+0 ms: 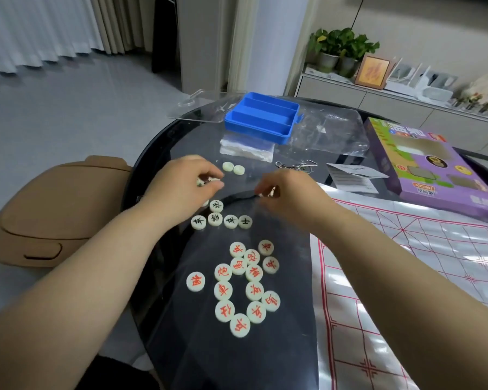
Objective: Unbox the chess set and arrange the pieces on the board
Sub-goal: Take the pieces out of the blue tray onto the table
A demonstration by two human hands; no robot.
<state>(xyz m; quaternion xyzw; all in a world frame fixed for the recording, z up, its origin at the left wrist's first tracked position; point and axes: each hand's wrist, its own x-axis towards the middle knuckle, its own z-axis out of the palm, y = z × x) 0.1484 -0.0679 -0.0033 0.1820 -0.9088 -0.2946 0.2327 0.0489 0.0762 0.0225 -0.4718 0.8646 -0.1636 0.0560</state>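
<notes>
Sorting the pieces by colour appears to be the step in hand, as none lies on the board [423, 277] yet. Far left of the board, off the counter [195, 356], stands a tan seat [48, 212]. Left of the board, the left hand [183, 181] curls its fingers [209, 170] around one or more pale pieces; the count is unclear. Just below it in the view lie the black-marked pieces [222, 220], face up in a short row. Two blank-faced pieces [233, 168] lie just beyond that hand. The red-marked pieces [243, 282] form a loose cluster beside the board's left edge. A blue tray [262, 116] sits well beyond. At the board's far-left corner, the right hand [282, 192] seems to pinch one piece between narrowed fingers [265, 184]. A purple box [434, 164] lies past the board's far edge. For best results, turn every disc face up and keep the colours apart before carrying them over.
</notes>
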